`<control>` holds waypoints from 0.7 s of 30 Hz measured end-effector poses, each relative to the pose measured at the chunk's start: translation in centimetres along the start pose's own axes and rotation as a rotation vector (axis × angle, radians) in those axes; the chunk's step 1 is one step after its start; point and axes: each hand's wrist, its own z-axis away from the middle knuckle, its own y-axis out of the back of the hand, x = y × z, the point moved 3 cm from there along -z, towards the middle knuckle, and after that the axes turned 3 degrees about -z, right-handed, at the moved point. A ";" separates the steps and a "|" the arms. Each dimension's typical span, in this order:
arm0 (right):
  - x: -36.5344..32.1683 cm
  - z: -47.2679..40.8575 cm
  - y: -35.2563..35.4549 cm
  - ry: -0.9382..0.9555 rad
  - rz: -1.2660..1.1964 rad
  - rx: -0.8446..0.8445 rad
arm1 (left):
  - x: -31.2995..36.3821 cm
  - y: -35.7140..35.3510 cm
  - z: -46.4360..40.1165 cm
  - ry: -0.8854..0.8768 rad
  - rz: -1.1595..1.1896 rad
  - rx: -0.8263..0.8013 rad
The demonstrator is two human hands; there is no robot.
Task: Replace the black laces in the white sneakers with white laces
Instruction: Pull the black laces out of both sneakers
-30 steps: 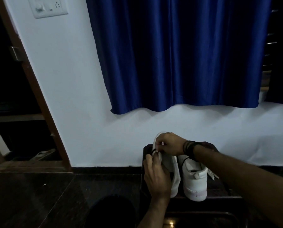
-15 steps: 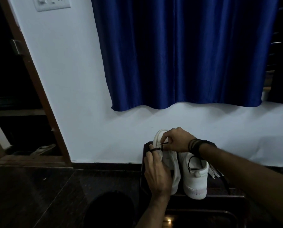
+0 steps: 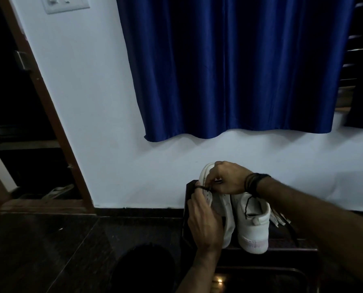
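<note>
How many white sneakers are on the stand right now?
2: one sneaker tilted up, gripped by both hands, black lace pinched; the other sneaker standing beside it, right.

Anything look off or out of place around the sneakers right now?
Nothing damaged. The left sneaker is tipped up, toe raised, while both hands work its black lace. On the right sneaker a loose black lace dangles into the opening. White laces lie bunched beside it.

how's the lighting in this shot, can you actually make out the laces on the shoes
Head view: dim overall, floor nearly black; wide-angle bends the door frame. White sneakers stand out; the black lace between left hand and right hand shows thinly, eyelets indistinct.
</note>
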 end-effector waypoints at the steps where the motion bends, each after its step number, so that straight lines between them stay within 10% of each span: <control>1: 0.0 -0.3 0.3 0.007 0.024 -0.056 | 0.0 -0.1 0.0 -0.012 -0.010 -0.006; 10: -0.1 -2.5 0.3 0.116 0.434 -0.362 | 0.3 0.3 -0.1 -0.038 -0.055 0.062; 21: 2.3 -1.4 -3.5 -0.121 0.238 -0.105 | 0.1 -0.4 -0.3 0.026 0.031 -0.030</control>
